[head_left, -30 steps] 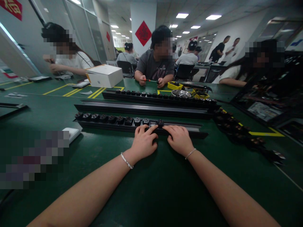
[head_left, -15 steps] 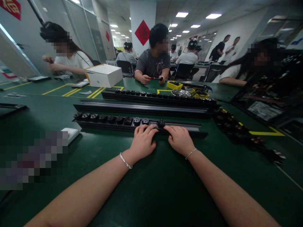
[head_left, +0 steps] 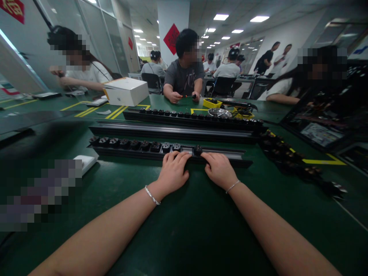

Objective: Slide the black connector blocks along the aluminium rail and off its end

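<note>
A long black metal rail [head_left: 129, 152] lies across the green table in front of me, with a row of round black and grey socket modules [head_left: 135, 144] seated along its left part. My left hand [head_left: 174, 172] rests over the rail's near edge, fingers spread and thumb apart from it. To its right, past a gap in the row, one black socket module [head_left: 197, 150] stands in the channel. The bent fingers of my right hand [head_left: 220, 168] are at that module's right side; their grip on it is partly hidden.
Beyond are a second black rail [head_left: 172, 130] and a third rail [head_left: 161, 114] with modules. Linked dark modules [head_left: 296, 157] trail down the right. A white box [head_left: 128, 93], yellow trays [head_left: 212, 103] and a metal dish [head_left: 219, 113] stand farther back. Several people sit around.
The single black module and my right hand have shifted slightly right along the rail. My left hand has barely moved. A dark blurred shape has come in at the left edge.
</note>
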{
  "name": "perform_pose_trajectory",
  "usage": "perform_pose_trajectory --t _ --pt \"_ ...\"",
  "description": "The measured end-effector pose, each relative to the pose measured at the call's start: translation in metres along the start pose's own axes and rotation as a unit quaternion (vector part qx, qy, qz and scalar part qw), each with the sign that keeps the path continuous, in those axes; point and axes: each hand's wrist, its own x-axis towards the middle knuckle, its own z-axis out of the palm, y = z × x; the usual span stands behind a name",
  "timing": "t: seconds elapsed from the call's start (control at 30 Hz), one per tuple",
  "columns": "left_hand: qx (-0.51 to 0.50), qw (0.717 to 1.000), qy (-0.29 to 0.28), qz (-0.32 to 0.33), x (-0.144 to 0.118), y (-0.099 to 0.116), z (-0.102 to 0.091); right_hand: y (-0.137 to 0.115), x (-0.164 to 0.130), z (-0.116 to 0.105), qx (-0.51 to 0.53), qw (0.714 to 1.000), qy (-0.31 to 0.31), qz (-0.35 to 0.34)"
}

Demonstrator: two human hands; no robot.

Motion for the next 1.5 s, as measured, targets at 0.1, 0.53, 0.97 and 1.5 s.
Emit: perform_pose_trajectory --t 0.1,0.53,0.97,1.5 --pt "0.0 1.0 0.007 0.001 0.0 0.0 0.0 0.001 0.0 0.0 0.002 1.0 0.002 0.0" --pt "-0.007 1.0 0.007 0.0 0.0 -0.001 0.0 0.004 0.002 -0.001 0.003 1.0 0.022 -0.01" --pt "-0.01 1.0 0.004 0.003 0.0 -0.001 -0.001 0.002 0.0 -0.008 0.004 0.998 0.061 0.027" --pt "-0.009 1.0 0.007 0.001 0.001 -0.002 -0.001 0.012 -0.002 -0.006 -0.006 0.986 0.143 0.083"
